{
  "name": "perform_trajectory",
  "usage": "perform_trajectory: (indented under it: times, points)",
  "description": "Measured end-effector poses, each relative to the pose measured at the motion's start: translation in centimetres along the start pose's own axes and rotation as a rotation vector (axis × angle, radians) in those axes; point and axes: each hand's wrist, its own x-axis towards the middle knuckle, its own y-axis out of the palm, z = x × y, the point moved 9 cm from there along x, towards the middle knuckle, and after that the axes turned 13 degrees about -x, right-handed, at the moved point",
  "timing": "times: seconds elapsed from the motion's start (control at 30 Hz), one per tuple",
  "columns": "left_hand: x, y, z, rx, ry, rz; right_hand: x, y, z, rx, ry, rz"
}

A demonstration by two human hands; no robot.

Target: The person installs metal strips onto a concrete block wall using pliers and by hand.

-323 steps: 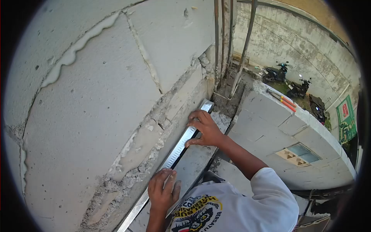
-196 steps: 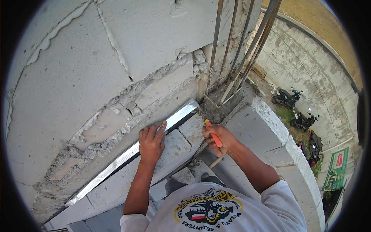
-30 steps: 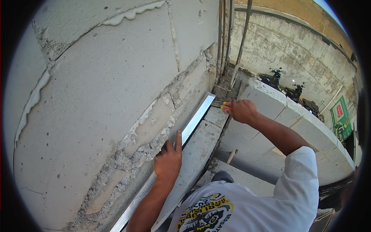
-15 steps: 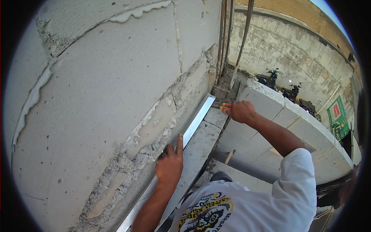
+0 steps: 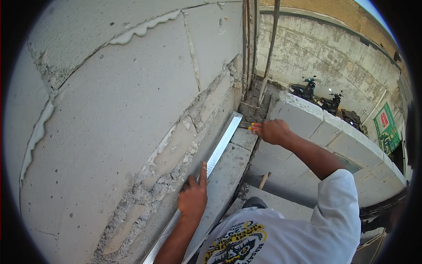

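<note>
A long, shiny metal strip (image 5: 222,144) with a perforated face lies at a slant along the foot of the block wall. Resting on its lower part is my left hand (image 5: 192,196), index finger stretched along the strip and the other fingers curled over its wall-side edge. My right hand (image 5: 275,131) grips a pair of pliers or snips (image 5: 254,126) with red and yellow handles. Their metal jaws meet the strip's far end, at its right edge; whether they bite into it is too small to tell. The strip's near end leaves the view behind my left forearm.
A pale block wall (image 5: 118,119) with a rough, chipped mortar band (image 5: 169,163) rises at left. Beneath the strip runs a concrete ledge (image 5: 226,169). Upright metal bars (image 5: 269,57) stand beyond it. A low block wall (image 5: 325,130), motorbikes (image 5: 332,103) and a green banner (image 5: 387,127) lie right.
The tool's handles have come closer together in my right hand, and its jaws sit against the strip's end. My left hand keeps its place on the strip. The view has shifted slightly.
</note>
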Motion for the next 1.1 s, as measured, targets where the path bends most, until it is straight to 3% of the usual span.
perform_trajectory:
  times: [0.2, 0.27, 0.3, 0.37, 0.4, 0.43, 0.53, 0.57, 0.6, 0.8, 0.87, 0.9, 0.97, 1.0, 1.07, 1.1]
  points:
    - [-1.3, 0.8, 0.0, -0.036, 0.026, 0.021, -4.4, -3.3, -4.1, -0.034, 0.096, -0.038]
    - [-1.0, 0.5, 0.0, -0.049, 0.043, 0.01, -6.8, -8.8, -5.5, 0.043, 0.158, -0.309]
    - [-1.1, 0.3, -0.1, -0.056, 0.039, 0.012, -7.2, -9.9, -5.3, 0.044, 0.162, -0.308]
    - [-1.0, 0.4, -0.1, -0.068, 0.036, 0.017, -10.5, -14.5, -6.8, 0.55, 0.315, -0.863]
    - [-1.1, 0.2, -0.3, -0.06, 0.055, -0.008, -9.9, -13.6, -6.7, 0.547, 0.312, -0.859]
    - [-1.2, 0.0, -0.3, -0.047, 0.077, -0.034, -9.5, -11.5, -7.3, 0.885, 0.282, -1.022]
    - [-1.1, -0.4, -0.4, -0.034, 0.073, -0.034, -6.0, -3.2, -3.3, 0.82, 0.331, -0.994]
    - [-1.2, -0.4, -0.3, -0.039, 0.075, -0.036, -3.4, 0.0, -1.0, 0.397, 0.304, -0.289]
    - [-1.1, 0.0, -0.1, -0.048, 0.061, -0.029, -2.9, 2.2, 1.2, 0.24, 0.205, -0.006]
    - [-1.8, 0.6, 0.4, -0.047, 0.054, -0.022, -3.9, -3.4, -1.5, 0.47, 0.234, -0.107]
    - [-2.0, 0.5, 0.3, -0.049, 0.059, -0.038, -5.3, -5.2, -2.8, 0.767, 0.248, -0.093]
    - [-2.0, 0.6, 0.3, -0.051, 0.052, -0.03, -5.8, -5.9, -3.0, 0.764, 0.244, -0.096]
    - [-1.9, 0.6, 0.3, -0.05, 0.047, -0.014, -8.3, -9.6, -4.1, 1.134, 0.151, -0.555]
    - [-1.8, 0.5, 0.3, -0.059, 0.046, -0.022, -8.8, -10.3, -3.5, 1.136, 0.156, -0.55]
    - [-2.0, 0.6, 0.1, -0.073, 0.054, -0.024, -13.3, -14.7, -3.6, 0.994, 0.203, -1.172]
    - [-2.0, 0.6, 0.2, -0.082, 0.053, -0.044, -13.9, -14.9, -3.1, 0.843, 0.205, -1.246]
